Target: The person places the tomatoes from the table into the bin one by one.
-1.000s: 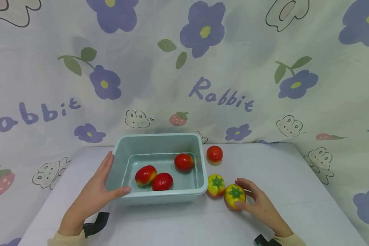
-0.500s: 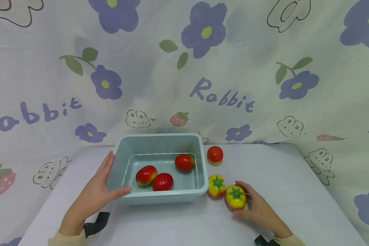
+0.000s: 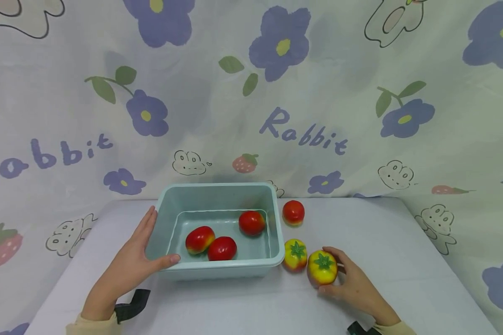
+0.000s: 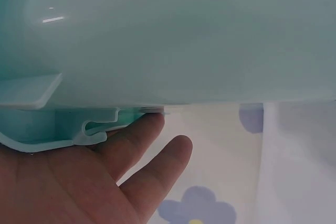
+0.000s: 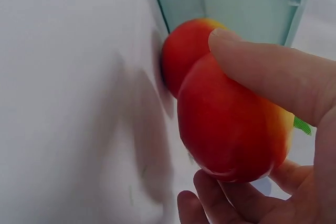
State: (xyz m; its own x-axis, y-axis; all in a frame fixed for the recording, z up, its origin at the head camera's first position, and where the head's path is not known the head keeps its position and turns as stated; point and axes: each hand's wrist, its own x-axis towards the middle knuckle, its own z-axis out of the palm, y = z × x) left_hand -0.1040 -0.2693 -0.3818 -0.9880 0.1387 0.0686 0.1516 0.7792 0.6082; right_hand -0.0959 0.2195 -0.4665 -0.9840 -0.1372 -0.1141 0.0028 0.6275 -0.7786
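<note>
My right hand [image 3: 354,291] grips a toy tomato [image 3: 323,266], yellow on top with a green star-shaped calyx. In the right wrist view, its red underside faces the camera, with the thumb across one side and the fingers around the other. A second such tomato [image 3: 295,255] sits right beside it, close to the pale blue-green plastic bin [image 3: 214,265]. My left hand [image 3: 127,265] rests at the bin's near left corner, thumb on the front rim and straight fingers along the left wall. Three red tomatoes, one of them nearest the right wall [image 3: 252,223], lie inside the bin.
Behind the pair, another red tomato [image 3: 293,212] stands to the right of the bin. White cloth covers the table [image 3: 234,307]. A curtain [image 3: 218,107] printed with flowers and rabbits hangs directly behind its back edge.
My right thumb has moved from the tomato's top to its near lower side, and the grip has closed around it. The tomato has shifted slightly. My left hand and the bin stay put.
</note>
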